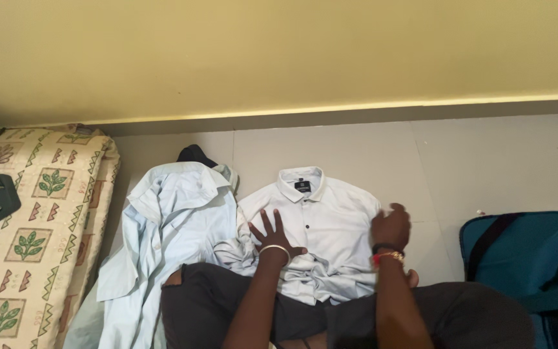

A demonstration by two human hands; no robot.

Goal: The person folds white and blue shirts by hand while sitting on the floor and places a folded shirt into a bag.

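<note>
So, white shirt (pixel 323 223) flat on the floor (pixel 485 168), collar up top, buttoned, hem rumpled near the knees. Left hand (pixel 272 234) presses it with fingers spread, gripping nothing; right hand (pixel 392 226) pinches the sleeve edge (pale blue shirt (pixel 175 220) lies just beside).

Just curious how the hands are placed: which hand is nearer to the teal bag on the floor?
The right hand. It rests at the white shirt's edge facing the teal bag; the left hand lies on the shirt's far side.
</note>
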